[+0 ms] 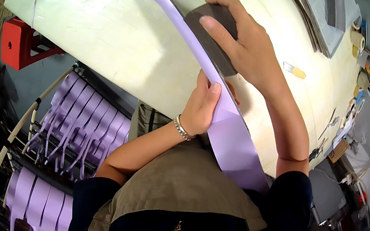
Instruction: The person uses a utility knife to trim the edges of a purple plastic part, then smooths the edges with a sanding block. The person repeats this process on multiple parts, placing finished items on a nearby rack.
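A long lilac strip [238, 147], which looks like leather or thin sheet, runs slantwise from the far left of the table to my lap, widening toward me. My left hand [201, 104] is closed on its middle, the thumb lying on the lilac face. Along the strip's right edge shows a dark grey-brown flap [222, 59] with a rounded far end. My right hand [252, 43] is closed on that flap, thumb on top and fingers curled over the far edge. Whether the flap is part of the strip, I cannot tell.
The pale table [108, 42] has a shiny film at left. A small yellow-handled tool [294, 70] lies at right, beyond it a stack of sheets [318, 20]. Lilac pieces hang on a rack [81, 112] to my left, near a red stool [17, 44].
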Tool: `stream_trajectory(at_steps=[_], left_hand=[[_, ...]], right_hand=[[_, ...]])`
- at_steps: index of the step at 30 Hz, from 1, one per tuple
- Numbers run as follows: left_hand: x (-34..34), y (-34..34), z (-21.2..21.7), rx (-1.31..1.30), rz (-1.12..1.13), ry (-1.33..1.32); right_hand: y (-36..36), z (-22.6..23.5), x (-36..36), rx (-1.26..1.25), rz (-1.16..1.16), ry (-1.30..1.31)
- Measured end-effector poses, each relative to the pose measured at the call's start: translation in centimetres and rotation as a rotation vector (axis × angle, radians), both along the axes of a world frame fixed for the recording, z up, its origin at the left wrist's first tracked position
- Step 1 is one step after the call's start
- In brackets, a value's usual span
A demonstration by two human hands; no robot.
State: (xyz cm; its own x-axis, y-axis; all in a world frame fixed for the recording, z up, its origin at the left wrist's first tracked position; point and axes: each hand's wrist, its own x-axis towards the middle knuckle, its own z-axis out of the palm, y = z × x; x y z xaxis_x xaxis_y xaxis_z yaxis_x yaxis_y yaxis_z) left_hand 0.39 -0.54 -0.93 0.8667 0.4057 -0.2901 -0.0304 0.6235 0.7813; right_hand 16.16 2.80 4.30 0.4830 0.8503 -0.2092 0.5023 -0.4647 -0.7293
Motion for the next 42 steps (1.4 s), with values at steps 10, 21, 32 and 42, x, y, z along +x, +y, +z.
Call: stream_trajectory(at_steps=[10, 21, 32, 42], left_hand=[[0.2, -0.1, 0.5, 0.010, 0.010, 0.042], [-0.2, 0.4, 0.7, 0.076, 0.021, 0.107], [0.8, -0.5, 0.8, -0.070, 0.056, -0.011], [8.4, 12.8, 23.1, 1.354, -0.145, -0.028]], right_hand=[[3.3, -0.8, 0.7, -0.017, 0.001, 0.000], [-11.5, 4.4, -0.4, -0.208, 0.068, 0.181], [5.3, 0.4, 2.7, 0.033, -0.309, 0.329], [-12.2, 10.0, 11.7, 0.355, -0.433, 0.115]])
